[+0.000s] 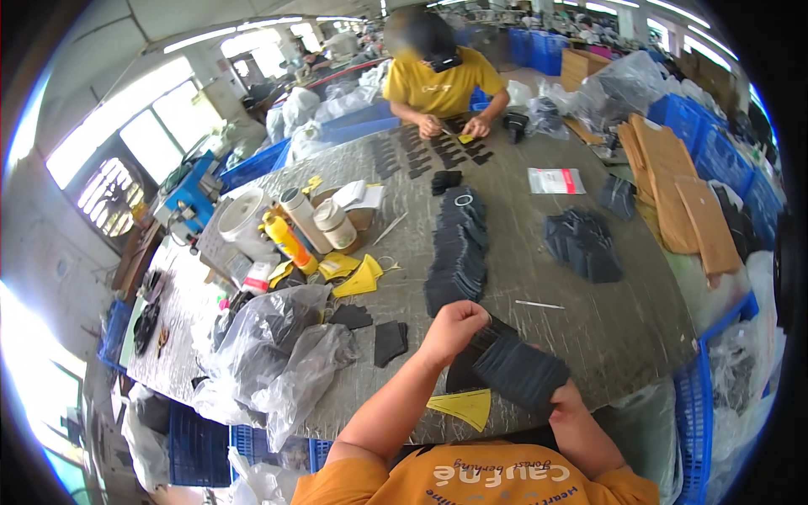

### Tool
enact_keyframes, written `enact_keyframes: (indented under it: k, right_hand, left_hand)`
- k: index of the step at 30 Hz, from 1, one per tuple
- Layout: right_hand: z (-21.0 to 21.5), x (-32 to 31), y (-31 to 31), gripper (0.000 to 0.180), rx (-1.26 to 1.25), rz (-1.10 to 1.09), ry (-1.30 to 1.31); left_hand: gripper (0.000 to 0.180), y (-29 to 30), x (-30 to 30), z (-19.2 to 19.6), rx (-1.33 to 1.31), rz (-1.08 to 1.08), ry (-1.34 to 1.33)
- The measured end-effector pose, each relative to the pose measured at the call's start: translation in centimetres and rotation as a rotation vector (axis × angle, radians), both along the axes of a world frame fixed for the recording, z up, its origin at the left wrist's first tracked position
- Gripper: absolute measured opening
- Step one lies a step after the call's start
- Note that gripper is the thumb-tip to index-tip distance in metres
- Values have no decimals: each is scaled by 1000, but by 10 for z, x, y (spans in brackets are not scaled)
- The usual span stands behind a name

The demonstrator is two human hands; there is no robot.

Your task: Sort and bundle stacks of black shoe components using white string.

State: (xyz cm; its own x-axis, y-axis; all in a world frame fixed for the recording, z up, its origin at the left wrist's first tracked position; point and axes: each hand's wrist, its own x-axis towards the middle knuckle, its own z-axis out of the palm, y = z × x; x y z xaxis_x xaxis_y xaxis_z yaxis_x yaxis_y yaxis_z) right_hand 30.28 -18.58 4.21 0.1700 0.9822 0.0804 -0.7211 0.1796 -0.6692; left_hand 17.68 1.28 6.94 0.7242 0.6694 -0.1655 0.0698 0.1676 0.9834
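My right hand (pixel 569 401) grips a thick fanned stack of dark fabric pieces (pixel 522 370) at the near edge of the table. My left hand (pixel 457 324) is closed in a pinch at the upper left of that stack, by the edge of a dark piece; what lies between its fingertips is too small to make out. Just beyond my left hand a long overlapping row of dark fabric pieces (pixel 457 244) runs away from me, with a small white ring (pixel 463 201) on its far end. A curved yellow template (pixel 463 408) lies below the held stack.
A pile of dark pieces (pixel 582 244) and a white pen-like stick (pixel 539 305) lie to the right. Plastic bags (pixel 269 345), a yellow bottle (pixel 289 240) and jars stand left. Across the table a person in yellow (pixel 442 88) handles small dark pieces. Blue crates (pixel 697 412) border the table.
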Motion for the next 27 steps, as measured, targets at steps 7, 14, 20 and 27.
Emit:
enact_keyframes:
  k: [7, 14, 20, 27]
  right_hand:
    - [-41, 72, 23, 69, -8, -244, 230]
    - [-85, 100, 40, 65, 54, -343, 447]
    - [-87, 107, 33, 67, 6, -294, 322]
    - [-76, 102, 36, 69, -1, -286, 250]
  left_hand:
    - [20, 135, -60, -49, 937, 400, 335]
    - [22, 230, -141, -74, 846, 557, 1062]
    - [22, 239, -140, -76, 784, 544, 1231]
    - [22, 251, -147, -91, 909, 633, 1184]
